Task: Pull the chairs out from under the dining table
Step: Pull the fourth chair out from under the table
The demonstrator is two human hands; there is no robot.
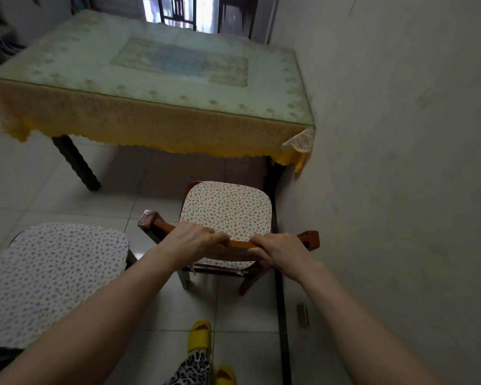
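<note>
A wooden chair with a floral seat cushion (225, 212) stands in front of me, clear of the dining table (161, 87), close to the right wall. My left hand (190, 240) and my right hand (278, 250) both grip its wooden top rail (240, 243), side by side. The table has a glass top over a yellow lace cloth. A second chair's floral cushion (47, 279) sits at the lower left, away from the table.
The wall (400, 190) runs along the right, close to the chair. Pale floor tiles (67, 195) lie between the table and both chairs. My yellow slippers (200, 334) are below the chair. A small metal piece (303, 314) lies by the baseboard.
</note>
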